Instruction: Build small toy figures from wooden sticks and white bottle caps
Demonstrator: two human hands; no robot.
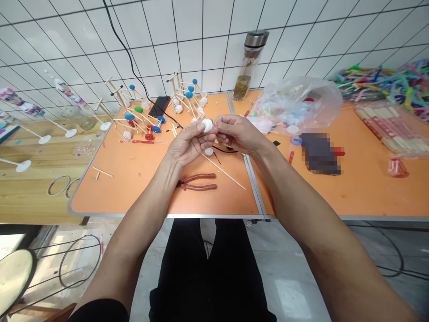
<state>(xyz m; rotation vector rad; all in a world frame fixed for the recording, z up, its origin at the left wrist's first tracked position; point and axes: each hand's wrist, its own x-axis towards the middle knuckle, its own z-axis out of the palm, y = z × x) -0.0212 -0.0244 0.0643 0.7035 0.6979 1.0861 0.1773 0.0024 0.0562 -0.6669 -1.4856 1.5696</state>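
A white plastic bottle cap [207,125] is pinched between the thumb and fingers of my left hand [187,144]. Close against its right side, my right hand [240,133] has thumb and forefinger pressed together; whatever lies in that pinch is too small or hidden to make out. Below the hands, a second white cap [208,151] rests on the orange table [134,188]. A thin wooden stick [226,173] slants away from it. Red-handled pliers [200,182] lie nearer the table's front edge, their jaws partly behind my left forearm.
Stick-and-cap models [134,114] stand at the back left, beside a black phone [159,107]. A glass tea bottle [246,67] stands by the wall. Rightward are a plastic bag [298,103] of caps, packaged sticks [395,127] and coloured pipe cleaners [385,82].
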